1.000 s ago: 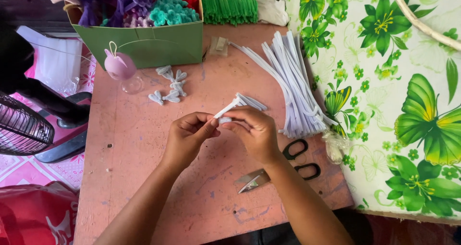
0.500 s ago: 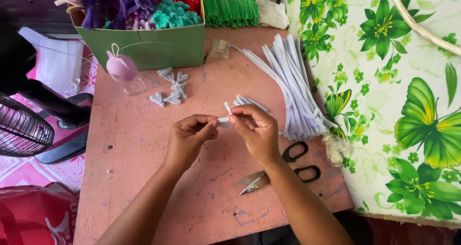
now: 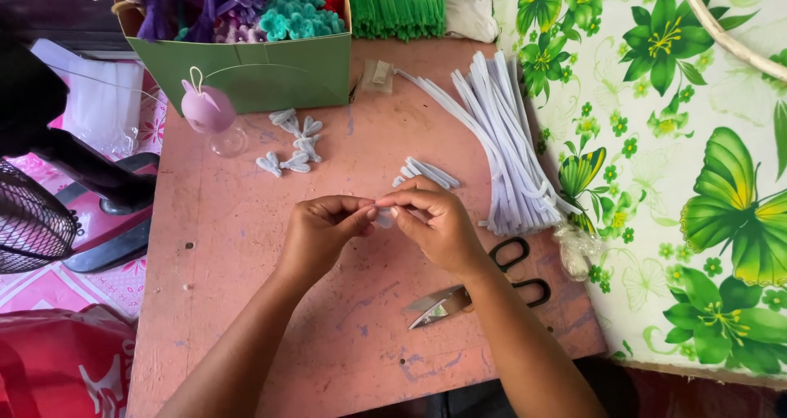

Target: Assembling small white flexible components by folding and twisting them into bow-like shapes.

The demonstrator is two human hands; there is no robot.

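Over the middle of a pinkish table (image 3: 246, 303), my left hand (image 3: 321, 236) and my right hand (image 3: 436, 225) meet fingertip to fingertip. Both pinch a short white pipe cleaner piece (image 3: 384, 217), which is mostly hidden by the fingers. Just beyond my right hand lies a small bunch of short white pipe cleaner pieces (image 3: 429, 172). Several small white bent shapes (image 3: 293, 146) lie farther back to the left.
A long bundle of white pipe cleaners (image 3: 502, 143) lies on the right. Black-handled scissors (image 3: 484, 283) rest by my right forearm. A green box (image 3: 246, 70) of coloured pipe cleaner flowers stands at the back, with a lilac ball (image 3: 206, 108) and green pipe cleaners (image 3: 398, 8). A fan (image 3: 33, 221) stands at the left.
The white piece stuck out up-left from my fingers before; now it is drawn in and nearly hidden between both hands' fingertips. The hands stayed in the same spot.
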